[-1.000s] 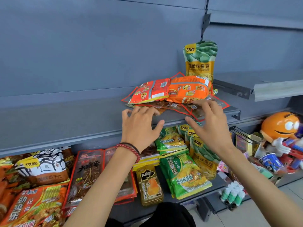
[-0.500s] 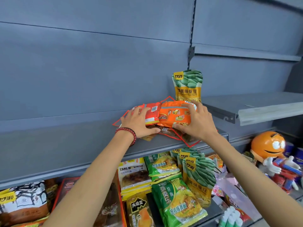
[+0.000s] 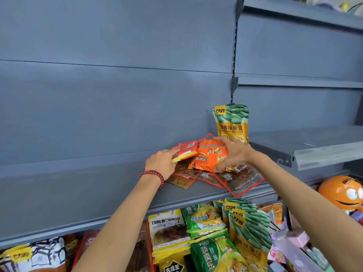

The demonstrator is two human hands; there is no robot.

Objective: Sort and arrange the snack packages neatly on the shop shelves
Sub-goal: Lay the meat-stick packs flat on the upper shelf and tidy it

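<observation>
On the grey middle shelf (image 3: 82, 185) lies a small heap of snack packages. My right hand (image 3: 233, 154) grips the orange package (image 3: 208, 158), tilted up off the heap. My left hand (image 3: 163, 163) holds the lower edge of the red package (image 3: 185, 151) beside it. Under both lie flat clear packets with red borders (image 3: 239, 179) and a brown one (image 3: 180, 181). A green-and-yellow broad bean pouch (image 3: 231, 122) stands upright behind my right hand.
The lower shelf holds green noodle bags (image 3: 204, 218), more bean pouches (image 3: 249, 232), a yellow Tang package (image 3: 167, 230) and a black-and-white bag (image 3: 39, 254). A bare grey shelf (image 3: 306, 146) juts out at right. An orange round figure (image 3: 341, 191) stands below it.
Both hands rose from the shelf edge onto the heap. My right hand closed round the orange package and tipped it up; my left took the red package's edge. The view tilted upward.
</observation>
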